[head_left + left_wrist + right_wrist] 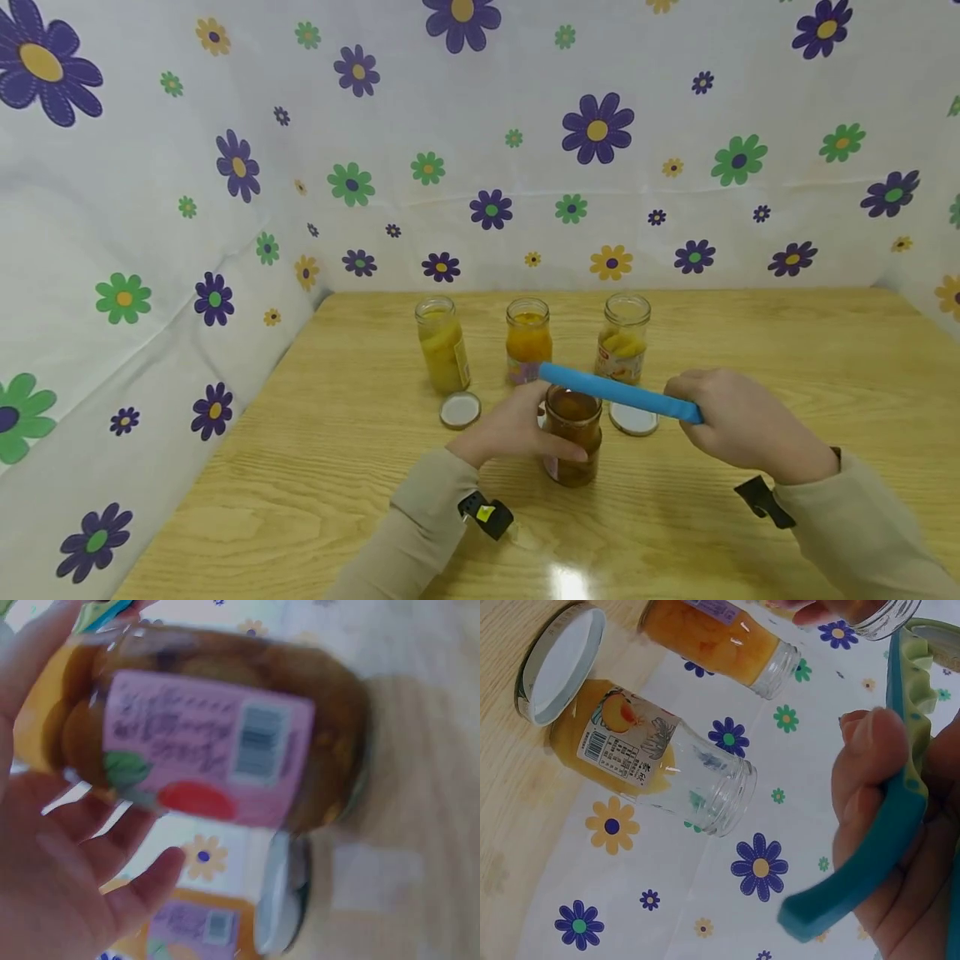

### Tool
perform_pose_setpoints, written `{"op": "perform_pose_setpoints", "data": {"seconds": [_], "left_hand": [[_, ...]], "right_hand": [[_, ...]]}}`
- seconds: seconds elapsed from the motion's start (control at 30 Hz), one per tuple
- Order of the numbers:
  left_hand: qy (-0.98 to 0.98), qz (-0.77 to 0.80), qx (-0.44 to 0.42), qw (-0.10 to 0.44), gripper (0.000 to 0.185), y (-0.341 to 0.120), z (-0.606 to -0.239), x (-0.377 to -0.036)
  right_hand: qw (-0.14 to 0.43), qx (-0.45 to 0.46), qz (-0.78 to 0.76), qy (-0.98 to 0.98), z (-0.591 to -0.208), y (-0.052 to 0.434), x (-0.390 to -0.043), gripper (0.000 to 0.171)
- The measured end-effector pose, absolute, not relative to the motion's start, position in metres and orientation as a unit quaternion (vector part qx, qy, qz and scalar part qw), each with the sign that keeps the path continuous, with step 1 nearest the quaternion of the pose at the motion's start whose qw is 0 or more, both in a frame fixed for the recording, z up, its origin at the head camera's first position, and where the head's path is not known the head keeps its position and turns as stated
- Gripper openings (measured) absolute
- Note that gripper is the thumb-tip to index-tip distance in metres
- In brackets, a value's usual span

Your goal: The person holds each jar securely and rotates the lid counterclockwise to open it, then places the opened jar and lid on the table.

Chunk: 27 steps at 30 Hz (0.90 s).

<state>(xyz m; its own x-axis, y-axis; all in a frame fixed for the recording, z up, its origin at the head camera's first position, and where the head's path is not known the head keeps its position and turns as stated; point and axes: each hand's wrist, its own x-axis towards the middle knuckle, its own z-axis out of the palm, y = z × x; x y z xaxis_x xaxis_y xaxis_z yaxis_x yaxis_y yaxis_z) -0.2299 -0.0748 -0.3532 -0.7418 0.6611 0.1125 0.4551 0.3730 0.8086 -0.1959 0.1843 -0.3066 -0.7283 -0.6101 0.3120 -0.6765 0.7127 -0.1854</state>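
Observation:
My left hand [510,425] grips an uncapped glass jar [590,437] of brown, round pieces, standing on the table. In the left wrist view its pink label [206,746] carries a barcode. My right hand [738,421] holds a blue jar opener [618,392] by one end, its other end passing across the jar's mouth. The right wrist view shows the green toothed inner edge [916,697] of the opener. A round lid [937,641] lies against these teeth, partly cut off by the frame.
Behind stand three open jars: a tall yellow one [444,354], an orange one [528,337] and a half-full one [622,342]. Two white-lined lids lie on the wooden table, one at left [460,410], one at right [633,419]. A flower-patterned cloth [450,108] hangs behind.

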Motion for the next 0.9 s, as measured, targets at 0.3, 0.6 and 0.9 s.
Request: {"op": "perform_pose_setpoints", "data": {"seconds": [0.3,0.6,0.9], "left_hand": [[0.837,0.424,0.330,0.105,0.046,-0.095,-0.337,-0.233],[0.812,0.457,0.345,0.116,0.043,-0.091,-0.335,-0.233],[0.819,0.453,0.330,0.121,0.043,-0.089,-0.334,-0.231]], "right_hand": [[0.147,0.374,0.137,-0.905,-0.308,0.180,-0.196,0.019],[0.146,0.371,0.137,-0.907,-0.307,0.182,-0.195,0.019],[0.134,0.368,0.126,-0.911,-0.305,0.184,-0.196,0.018]]}}
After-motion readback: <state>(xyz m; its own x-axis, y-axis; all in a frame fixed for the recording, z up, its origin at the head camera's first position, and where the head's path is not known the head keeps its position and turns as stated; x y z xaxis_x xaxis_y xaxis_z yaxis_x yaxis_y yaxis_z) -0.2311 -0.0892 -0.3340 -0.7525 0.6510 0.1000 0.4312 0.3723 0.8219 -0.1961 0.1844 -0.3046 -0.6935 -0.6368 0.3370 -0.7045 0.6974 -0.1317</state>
